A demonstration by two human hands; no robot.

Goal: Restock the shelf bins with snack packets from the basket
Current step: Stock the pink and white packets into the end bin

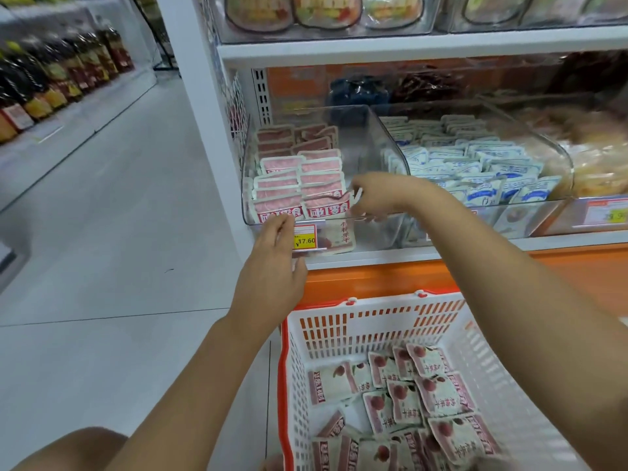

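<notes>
Right hand [373,197] inside clear bin [377,141], fingers pinching front pink packet [324,207]. Left hand [272,266] fingers relaxed, straight, touching bin front lip. Basket [339,321] below holds loose packets [438,392].

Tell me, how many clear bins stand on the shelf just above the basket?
3. The left bin holds pink packets, the middle bin blue-and-white packets, and the right bin yellowish goods. The frame edge cuts the right bin; more may lie beyond it.
</notes>
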